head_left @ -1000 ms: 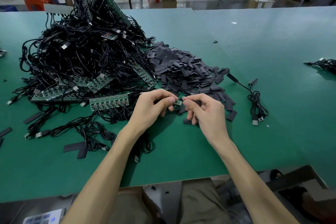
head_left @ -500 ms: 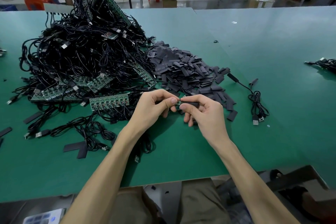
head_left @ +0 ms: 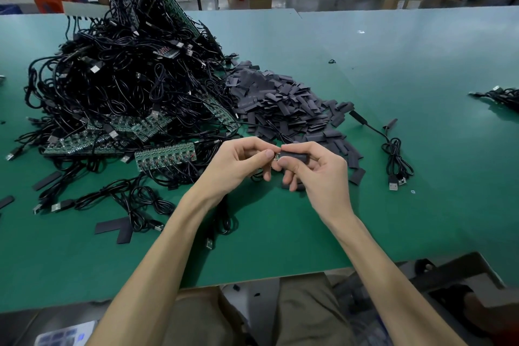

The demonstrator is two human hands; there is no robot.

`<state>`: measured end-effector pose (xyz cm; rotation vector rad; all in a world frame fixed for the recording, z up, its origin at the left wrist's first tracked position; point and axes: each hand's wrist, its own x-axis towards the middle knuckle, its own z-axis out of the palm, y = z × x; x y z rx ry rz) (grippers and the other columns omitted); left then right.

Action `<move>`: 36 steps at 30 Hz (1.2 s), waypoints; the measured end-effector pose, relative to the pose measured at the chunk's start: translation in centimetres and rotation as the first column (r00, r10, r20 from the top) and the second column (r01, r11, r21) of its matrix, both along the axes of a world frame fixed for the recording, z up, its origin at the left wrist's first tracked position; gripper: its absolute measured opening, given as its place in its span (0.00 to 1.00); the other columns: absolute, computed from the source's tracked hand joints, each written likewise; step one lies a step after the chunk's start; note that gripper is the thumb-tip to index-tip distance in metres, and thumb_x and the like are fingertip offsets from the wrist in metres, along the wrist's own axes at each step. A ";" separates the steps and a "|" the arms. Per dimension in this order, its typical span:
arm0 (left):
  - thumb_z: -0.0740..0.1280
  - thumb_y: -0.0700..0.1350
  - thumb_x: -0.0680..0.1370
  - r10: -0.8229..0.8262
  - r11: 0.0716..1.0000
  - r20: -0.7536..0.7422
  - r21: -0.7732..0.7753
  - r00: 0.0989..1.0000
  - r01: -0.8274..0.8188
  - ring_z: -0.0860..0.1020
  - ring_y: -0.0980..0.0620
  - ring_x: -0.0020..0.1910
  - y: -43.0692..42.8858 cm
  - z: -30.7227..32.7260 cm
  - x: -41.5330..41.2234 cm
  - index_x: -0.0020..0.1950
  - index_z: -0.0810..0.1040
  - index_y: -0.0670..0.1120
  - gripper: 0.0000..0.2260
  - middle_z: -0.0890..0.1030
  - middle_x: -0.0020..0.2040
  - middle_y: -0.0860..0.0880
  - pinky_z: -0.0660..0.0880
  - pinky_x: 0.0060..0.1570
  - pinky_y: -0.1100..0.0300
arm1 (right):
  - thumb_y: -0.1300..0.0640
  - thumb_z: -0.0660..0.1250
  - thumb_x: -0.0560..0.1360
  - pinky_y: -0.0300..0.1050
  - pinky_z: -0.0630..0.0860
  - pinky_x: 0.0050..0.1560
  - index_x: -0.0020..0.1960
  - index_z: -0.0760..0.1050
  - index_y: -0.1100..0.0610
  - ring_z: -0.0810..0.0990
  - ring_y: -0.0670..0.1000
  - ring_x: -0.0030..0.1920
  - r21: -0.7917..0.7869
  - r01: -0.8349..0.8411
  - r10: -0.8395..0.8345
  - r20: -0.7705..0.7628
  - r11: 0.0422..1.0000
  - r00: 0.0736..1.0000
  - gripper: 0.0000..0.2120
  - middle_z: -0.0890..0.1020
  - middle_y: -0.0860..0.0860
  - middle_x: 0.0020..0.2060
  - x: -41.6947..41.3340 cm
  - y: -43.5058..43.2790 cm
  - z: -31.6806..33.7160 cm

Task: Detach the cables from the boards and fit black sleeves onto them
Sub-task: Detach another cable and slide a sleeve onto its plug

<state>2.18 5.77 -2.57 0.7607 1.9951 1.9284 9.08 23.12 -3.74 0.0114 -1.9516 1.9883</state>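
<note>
My left hand pinches the cable end and my right hand pinches a black sleeve onto it, above the table. The sleeve pile lies just behind, beside the cable heap. Since a second ago, the sleeve has covered most of the green end.

Factory assembly floor, long green workbenches, heaped cables, circuit boards

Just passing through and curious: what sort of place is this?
Most likely an electronics assembly workshop: a heap of black USB cables tangled with green circuit boards, and a pile of black sleeves, on a long green worktable.
</note>
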 end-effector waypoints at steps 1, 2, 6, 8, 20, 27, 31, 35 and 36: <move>0.66 0.36 0.83 -0.014 1.000 0.009 -0.001 1.000 0.014 0.79 0.52 0.33 -0.1 0.1 0.0 0.57 0.80 0.35 0.07 0.84 0.39 0.47 0.73 0.37 0.68 | 0.65 0.75 0.75 0.49 0.77 0.32 0.52 0.84 0.56 0.79 0.56 0.30 0.002 -0.007 0.007 -0.008 1.000 1.000 0.08 0.86 0.59 0.36 0.0 0.0 0.0; 0.66 0.36 0.83 -0.030 1.000 0.021 -0.001 0.999 0.030 0.79 0.51 0.33 -0.1 0.1 0.0 0.57 0.80 0.35 0.06 0.84 0.39 0.46 0.73 0.37 0.67 | 0.66 0.75 0.75 0.48 0.78 0.32 0.52 0.84 0.57 0.79 0.55 0.31 0.004 -0.016 0.016 -0.016 1.000 1.000 0.08 0.86 0.58 0.36 0.1 -0.1 0.0; 0.66 0.36 0.83 -0.077 0.997 0.053 0.003 0.996 0.077 0.78 0.49 0.31 -0.2 0.2 0.0 0.58 0.76 0.33 0.07 0.83 0.38 0.44 0.74 0.38 0.64 | 0.68 0.75 0.74 0.42 0.79 0.36 0.53 0.83 0.58 0.81 0.53 0.33 0.011 -0.078 0.078 -0.017 0.997 0.997 0.10 0.86 0.58 0.37 0.2 -0.1 -0.1; 0.66 0.35 0.82 -0.073 0.997 0.048 0.008 0.996 0.073 0.77 0.49 0.30 -0.2 0.2 0.0 0.57 0.75 0.34 0.05 0.82 0.37 0.44 0.76 0.37 0.61 | 0.68 0.76 0.74 0.42 0.79 0.36 0.55 0.82 0.59 0.82 0.53 0.34 0.008 -0.097 0.097 -0.012 0.995 0.995 0.11 0.86 0.58 0.37 0.1 -0.1 -0.2; 0.64 0.38 0.84 0.047 0.998 -0.050 -0.039 0.998 -0.049 0.78 0.49 0.37 -0.2 0.2 0.0 0.55 0.80 0.35 0.07 0.81 0.38 0.44 0.73 0.39 0.60 | 0.62 0.77 0.74 0.41 0.77 0.34 0.51 0.81 0.56 0.79 0.51 0.29 0.049 0.023 -0.024 0.025 0.999 0.999 0.08 0.85 0.56 0.34 -0.4 0.2 -0.5; 0.69 0.36 0.80 0.026 1.000 0.025 0.015 0.999 -0.026 0.81 0.51 0.37 -0.3 -0.1 -0.3 0.54 0.82 0.38 0.04 0.84 0.38 0.44 0.79 0.43 0.61 | 0.64 0.77 0.74 0.43 0.79 0.34 0.50 0.82 0.57 0.81 0.54 0.31 0.016 -0.001 0.001 0.003 1.000 1.000 0.07 0.84 0.58 0.32 -0.3 0.0 -0.4; 0.71 0.35 0.79 0.021 0.999 0.044 0.034 0.999 -0.022 0.82 0.52 0.35 -0.2 -0.3 -0.4 0.52 0.80 0.39 0.03 0.84 0.38 0.46 0.79 0.41 0.62 | 0.65 0.77 0.74 0.43 0.80 0.35 0.50 0.82 0.57 0.82 0.54 0.32 0.022 -0.015 0.015 -0.007 1.000 1.000 0.08 0.84 0.58 0.33 -0.2 0.0 -0.5; 0.72 0.37 0.79 0.020 0.999 0.060 0.033 0.998 -0.022 0.82 0.51 0.36 -0.3 -0.4 -0.4 0.51 0.82 0.41 0.02 0.84 0.38 0.45 0.79 0.42 0.61 | 0.64 0.77 0.74 0.44 0.81 0.35 0.51 0.82 0.57 0.84 0.55 0.33 0.021 -0.026 0.026 -0.010 0.999 1.000 0.08 0.85 0.58 0.34 -0.2 0.0 -0.6; 0.72 0.37 0.78 0.022 0.999 0.064 0.035 0.998 -0.025 0.81 0.51 0.36 -0.4 -0.4 -0.4 0.51 0.82 0.42 0.02 0.84 0.38 0.45 0.79 0.42 0.61 | 0.64 0.77 0.74 0.44 0.81 0.36 0.51 0.82 0.57 0.84 0.55 0.33 0.026 -0.028 0.028 -0.006 0.999 1.000 0.08 0.85 0.58 0.34 -0.2 0.0 -0.7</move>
